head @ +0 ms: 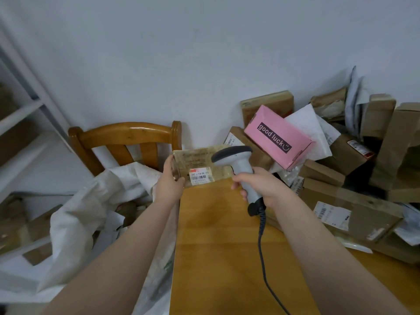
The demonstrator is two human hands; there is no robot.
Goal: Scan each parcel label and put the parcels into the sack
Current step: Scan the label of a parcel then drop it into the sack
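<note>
Left hand (169, 181) grips taped parcel (200, 165) above counter's (222, 246) far left corner, label (200, 176) facing camera; right hand (259, 185) clamps scanner (238, 164) handle; sack (91, 208) hangs open beside left edge

The parcel (200, 163) is held over the table's (216, 258) far edge, its left end in the left hand's (169, 179) fingers. Its label (200, 176) sits just right of those fingers. The right hand's (261, 185) fingers wrap the scanner (236, 163) handle, and the scanner's head overlaps the parcel's right end. A cable (261, 246) drops below the right fingers onto the table. Below and left of the left fingers lies the sack (91, 212), on a chair (127, 137). Right of and behind the right fingers a heap (354, 155) lies on the table, with a box (278, 137) on top. A shelf (20, 114) stands far left.
</note>
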